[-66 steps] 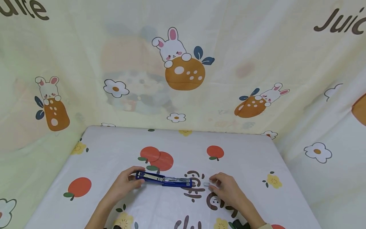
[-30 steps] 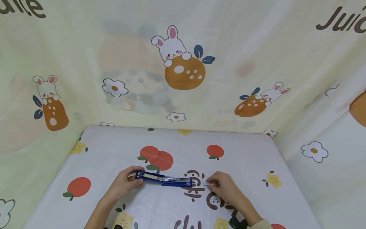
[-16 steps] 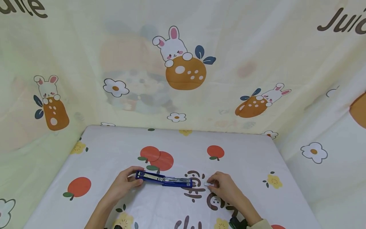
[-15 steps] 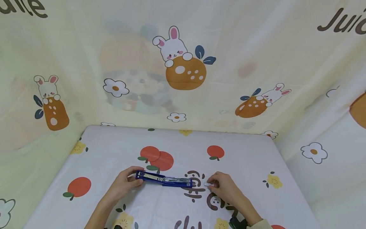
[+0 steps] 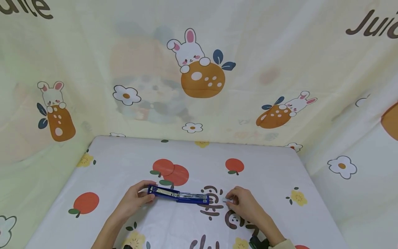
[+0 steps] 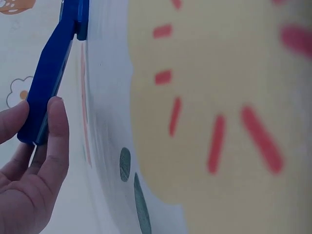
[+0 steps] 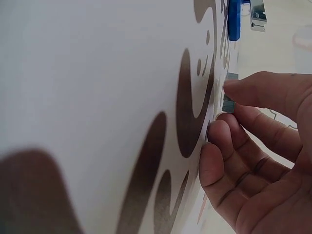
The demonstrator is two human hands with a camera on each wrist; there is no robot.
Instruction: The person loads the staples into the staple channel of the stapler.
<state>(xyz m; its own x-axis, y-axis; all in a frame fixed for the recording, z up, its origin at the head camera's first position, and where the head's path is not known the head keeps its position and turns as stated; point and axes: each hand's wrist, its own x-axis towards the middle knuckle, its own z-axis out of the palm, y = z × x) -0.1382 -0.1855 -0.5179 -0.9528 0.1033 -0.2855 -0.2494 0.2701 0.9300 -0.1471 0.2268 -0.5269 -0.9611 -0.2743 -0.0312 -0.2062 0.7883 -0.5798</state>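
A blue stapler (image 5: 178,195) lies spread wide on the table, its metal magazine showing along the right half. My left hand (image 5: 136,199) grips its left end between thumb and fingers; the left wrist view shows the stapler's blue body (image 6: 46,80) pinched in that hand (image 6: 36,180). To the right of the stapler, my right hand (image 5: 245,204) pinches a small grey strip of staples (image 5: 226,200) just above the cloth. In the right wrist view the ridged staple strip (image 7: 229,103) sits between thumb and fingers, partly hidden, apart from the stapler.
The table (image 5: 267,173) is covered by a white cloth printed with fruit, flowers and brown lettering. A patterned curtain (image 5: 217,117) hangs behind it and at both sides. A dark wrist device (image 5: 260,242) sits at my right sleeve.
Since about two seconds ago, my right hand has shifted its fingers slightly on the staple strip. The left hand and the stapler stay where they were.
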